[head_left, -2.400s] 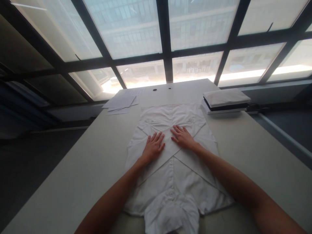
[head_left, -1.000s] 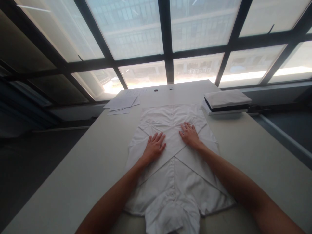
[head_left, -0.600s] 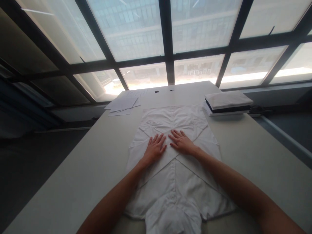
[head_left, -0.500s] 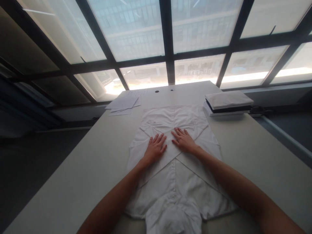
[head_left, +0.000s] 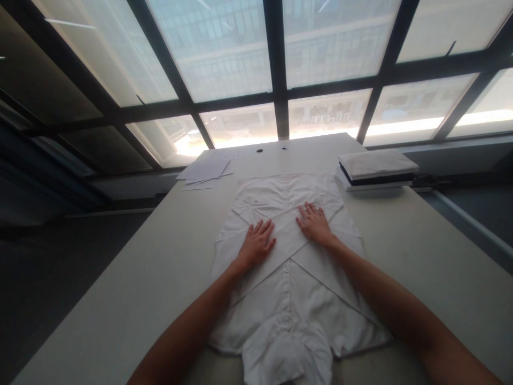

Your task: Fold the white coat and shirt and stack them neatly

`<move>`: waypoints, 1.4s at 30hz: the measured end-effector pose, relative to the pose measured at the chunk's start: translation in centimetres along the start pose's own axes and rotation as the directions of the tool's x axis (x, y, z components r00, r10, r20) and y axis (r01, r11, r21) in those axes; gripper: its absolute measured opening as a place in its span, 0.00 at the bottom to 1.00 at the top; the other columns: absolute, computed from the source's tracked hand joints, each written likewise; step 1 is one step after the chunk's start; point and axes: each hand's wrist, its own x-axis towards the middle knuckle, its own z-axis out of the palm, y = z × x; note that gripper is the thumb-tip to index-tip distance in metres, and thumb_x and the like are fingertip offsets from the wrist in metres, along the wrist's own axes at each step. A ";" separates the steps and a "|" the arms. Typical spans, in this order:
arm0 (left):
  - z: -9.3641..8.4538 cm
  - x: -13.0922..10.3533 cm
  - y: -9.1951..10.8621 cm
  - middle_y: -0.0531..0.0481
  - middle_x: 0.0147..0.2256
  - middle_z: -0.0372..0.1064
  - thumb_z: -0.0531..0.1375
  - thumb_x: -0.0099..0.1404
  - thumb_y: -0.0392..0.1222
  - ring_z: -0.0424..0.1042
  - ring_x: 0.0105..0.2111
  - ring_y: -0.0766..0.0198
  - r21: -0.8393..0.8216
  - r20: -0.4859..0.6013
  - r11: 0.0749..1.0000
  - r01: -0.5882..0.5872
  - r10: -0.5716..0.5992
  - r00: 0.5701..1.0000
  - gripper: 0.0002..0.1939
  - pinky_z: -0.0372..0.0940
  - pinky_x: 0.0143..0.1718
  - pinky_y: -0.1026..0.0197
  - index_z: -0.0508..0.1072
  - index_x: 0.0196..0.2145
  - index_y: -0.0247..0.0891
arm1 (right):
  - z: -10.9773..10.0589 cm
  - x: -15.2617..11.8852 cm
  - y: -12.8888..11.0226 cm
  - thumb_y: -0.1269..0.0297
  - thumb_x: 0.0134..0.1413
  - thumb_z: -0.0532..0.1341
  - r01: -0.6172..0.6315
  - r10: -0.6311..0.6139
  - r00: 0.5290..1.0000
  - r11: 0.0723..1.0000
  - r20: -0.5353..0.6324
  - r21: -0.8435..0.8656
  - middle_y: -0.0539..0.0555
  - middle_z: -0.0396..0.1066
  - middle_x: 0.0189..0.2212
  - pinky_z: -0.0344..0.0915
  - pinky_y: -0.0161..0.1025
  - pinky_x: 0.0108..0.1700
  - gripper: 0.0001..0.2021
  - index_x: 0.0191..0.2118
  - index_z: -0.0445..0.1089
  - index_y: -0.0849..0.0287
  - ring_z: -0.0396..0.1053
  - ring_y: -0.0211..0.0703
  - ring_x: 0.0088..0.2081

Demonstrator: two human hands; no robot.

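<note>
1 white shirt (head_left: 268, 305) lies flat on 1 big white tbl (head_left: 160, 267), buttons up, in the middle. Its collar (head_left: 284, 358) is at the near end, closest to the person. 2 sleeves (head_left: 280, 238) are folded in & cross over the front, like an X. A few small buttons go down the middle; too tiny to count.

2 hands are on the shirt. L hand (head_left: 257, 243) rests on the folded sleeves, palm down, fingers spread, gripping 0 things. R hand (head_left: 315, 223) rests a bit farther up, also palm down, fingers apart & a little bent, gripping 0 things. The hands don't touch; there's a bit of cloth btwn them.

Far L: at least 3 loose papers (head_left: 206, 170), overlapping. Far R: 1 pile w/ a folded white cloth (head_left: 377, 162) on top, a dark layer (head_left: 377, 179) under it, & white stuff (head_left: 360, 187) below. Far end: 2 dark holes (head_left: 259, 151) in the tbl. Past that, a big window (head_left: 208, 48) w/ dark bars.
</note>
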 end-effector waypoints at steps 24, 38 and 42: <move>-0.7 -13.6 -8.8 0.48 0.70 0.41 0.42 0.75 0.55 0.39 0.70 0.54 0.128 0.011 0.985 0.117 -0.119 0.993 0.30 0.43 0.68 0.44 0.48 0.70 0.44 | 0.5 0.0 0.5 0.56 0.67 0.48 0.035 -0.035 0.999 0.999 -0.031 -0.002 0.63 0.49 0.69 0.38 0.54 0.68 0.28 0.68 0.54 0.61 0.45 0.53 0.69; -0.3 -19.6 -7.8 0.48 0.69 0.46 0.48 0.74 0.50 0.44 0.69 0.50 0.102 -0.067 0.991 0.089 -0.082 0.994 0.27 0.45 0.66 0.40 0.52 0.69 0.50 | -0.4 -7.2 0.4 0.51 0.68 0.46 0.141 -0.142 0.978 0.990 0.153 0.018 0.64 0.35 0.72 0.34 0.57 0.68 0.31 0.71 0.46 0.60 0.32 0.55 0.72; -0.8 -18.9 -7.6 0.44 0.68 0.48 0.49 0.73 0.49 0.45 0.69 0.47 0.107 -0.067 0.994 0.022 -0.015 0.998 0.28 0.42 0.66 0.36 0.56 0.68 0.46 | -1.5 -10.7 0.4 0.51 0.68 0.47 0.067 -0.071 0.987 0.997 0.142 0.035 0.64 0.36 0.72 0.32 0.59 0.68 0.31 0.71 0.47 0.59 0.32 0.55 0.72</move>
